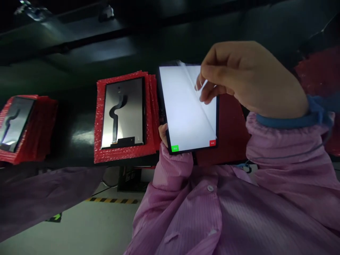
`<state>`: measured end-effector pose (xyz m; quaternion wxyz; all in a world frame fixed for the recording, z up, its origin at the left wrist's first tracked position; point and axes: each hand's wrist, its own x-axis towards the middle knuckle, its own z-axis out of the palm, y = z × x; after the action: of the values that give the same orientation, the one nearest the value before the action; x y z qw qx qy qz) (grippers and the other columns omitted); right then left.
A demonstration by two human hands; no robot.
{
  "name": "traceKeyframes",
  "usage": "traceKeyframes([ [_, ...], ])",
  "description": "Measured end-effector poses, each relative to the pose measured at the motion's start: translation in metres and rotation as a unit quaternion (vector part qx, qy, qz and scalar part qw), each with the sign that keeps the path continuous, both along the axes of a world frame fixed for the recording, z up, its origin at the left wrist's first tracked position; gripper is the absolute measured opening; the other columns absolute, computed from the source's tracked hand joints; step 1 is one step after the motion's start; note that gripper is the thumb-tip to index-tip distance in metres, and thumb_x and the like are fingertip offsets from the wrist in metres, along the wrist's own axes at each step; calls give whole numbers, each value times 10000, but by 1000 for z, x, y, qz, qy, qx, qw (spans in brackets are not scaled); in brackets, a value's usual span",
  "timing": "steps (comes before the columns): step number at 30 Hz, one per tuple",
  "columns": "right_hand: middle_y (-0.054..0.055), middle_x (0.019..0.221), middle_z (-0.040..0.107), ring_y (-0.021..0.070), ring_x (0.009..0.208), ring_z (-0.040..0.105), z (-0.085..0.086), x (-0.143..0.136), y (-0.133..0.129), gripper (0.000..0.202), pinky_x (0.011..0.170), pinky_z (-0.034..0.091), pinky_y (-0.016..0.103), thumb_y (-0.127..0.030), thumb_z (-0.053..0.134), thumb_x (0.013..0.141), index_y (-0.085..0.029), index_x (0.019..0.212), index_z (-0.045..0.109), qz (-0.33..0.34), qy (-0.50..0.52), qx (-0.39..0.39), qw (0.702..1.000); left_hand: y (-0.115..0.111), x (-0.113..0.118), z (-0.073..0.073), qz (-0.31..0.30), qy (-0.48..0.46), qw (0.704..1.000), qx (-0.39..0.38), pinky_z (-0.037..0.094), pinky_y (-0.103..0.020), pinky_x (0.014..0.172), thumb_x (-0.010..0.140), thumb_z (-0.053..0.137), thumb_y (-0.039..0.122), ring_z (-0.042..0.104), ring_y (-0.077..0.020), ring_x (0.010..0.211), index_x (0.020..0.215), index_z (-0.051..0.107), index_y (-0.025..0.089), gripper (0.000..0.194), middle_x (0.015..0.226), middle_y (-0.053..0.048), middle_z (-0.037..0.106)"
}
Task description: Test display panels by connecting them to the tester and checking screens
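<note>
A lit display panel shows a white screen with a green box at its lower left and a red box at its lower right. My left hand grips the panel's lower left edge; most of that hand is hidden behind it. Above the panel's right side, my right hand pinches a clear protective film. The film is partly lifted, and a fold line runs slantwise across the screen to its lower right corner. A blue wrist strap circles my right wrist.
Left of the lit panel, an unlit display panel with a dark ribbon cable lies on stacked red bubble-wrap sleeves. Another such panel rests on a red stack at far left. A red mat lies to the right. A neighbour's sleeve shows at lower left.
</note>
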<state>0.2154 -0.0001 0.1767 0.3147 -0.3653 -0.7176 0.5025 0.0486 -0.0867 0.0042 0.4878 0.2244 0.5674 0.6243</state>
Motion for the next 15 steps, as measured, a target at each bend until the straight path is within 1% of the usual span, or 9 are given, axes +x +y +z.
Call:
traceKeyframes([
  [2, -26, 830, 643, 80, 715, 685, -12, -7, 5, 180, 709, 616, 239, -107, 475, 1003, -121, 847, 564, 19, 90, -68, 993, 1, -2, -4, -17, 38, 999, 32, 554, -408, 985, 908, 449, 667, 604, -316, 1233, 1201, 633, 196, 584, 1234, -103, 692],
  [4, -6, 859, 626, 95, 756, 687, -21, -11, 11, 166, 768, 623, 258, -124, 479, 1009, -106, 863, 558, 51, 180, -120, 975, 1, -4, -8, -31, 63, 997, 46, 548, -403, 1000, 934, 444, 629, 604, -304, 1235, 1195, 632, 195, 539, 1246, -113, 685],
  [7, -2, 870, 604, 87, 835, 675, -30, -16, 16, 215, 884, 603, 248, -168, 435, 1043, -95, 881, 556, 66, 275, -188, 941, -1, -3, -7, -11, 55, 997, 52, 546, -406, 1019, 959, 416, 595, 604, -301, 1243, 1139, 651, 190, 501, 1190, -113, 707],
  [9, -6, 852, 590, 74, 868, 662, -31, -19, 17, 238, 913, 589, 224, -151, 388, 1058, -85, 892, 546, 53, 308, -228, 922, -1, -1, -4, 8, 44, 997, 55, 552, -406, 1014, 954, 412, 600, 607, -301, 1242, 1117, 657, 188, 506, 1150, -107, 720],
  [10, -7, 841, 585, 71, 871, 659, -32, -20, 17, 234, 906, 589, 214, -138, 380, 1058, -80, 898, 540, 45, 323, -243, 914, -2, 0, -1, 8, 36, 998, 58, 559, -403, 1003, 947, 402, 615, 612, -300, 1235, 1114, 659, 191, 524, 1142, -106, 722],
  [13, -17, 813, 581, 59, 867, 659, -31, -21, 17, 196, 887, 592, 197, -124, 402, 1054, -75, 909, 523, 26, 354, -274, 894, -3, 4, 8, -30, -4, 997, 69, 580, -407, 958, 904, 360, 681, 626, -306, 1207, 1131, 661, 216, 599, 1152, -101, 720],
  [14, -22, 805, 588, 49, 839, 655, -30, -20, 17, 198, 855, 598, 182, -144, 409, 1058, -77, 915, 528, 27, 354, -277, 893, -3, 5, 10, -45, -19, 996, 72, 583, -411, 949, 886, 363, 695, 626, -308, 1205, 1140, 660, 228, 609, 1159, -97, 718],
  [15, -32, 779, 585, 38, 776, 642, -29, -18, 18, 207, 787, 603, 157, -157, 421, 1054, -85, 897, 536, 29, 344, -263, 901, -3, 5, 13, -53, -32, 995, 77, 583, -414, 947, 869, 378, 700, 623, -309, 1209, 1148, 659, 239, 607, 1164, -92, 717],
])
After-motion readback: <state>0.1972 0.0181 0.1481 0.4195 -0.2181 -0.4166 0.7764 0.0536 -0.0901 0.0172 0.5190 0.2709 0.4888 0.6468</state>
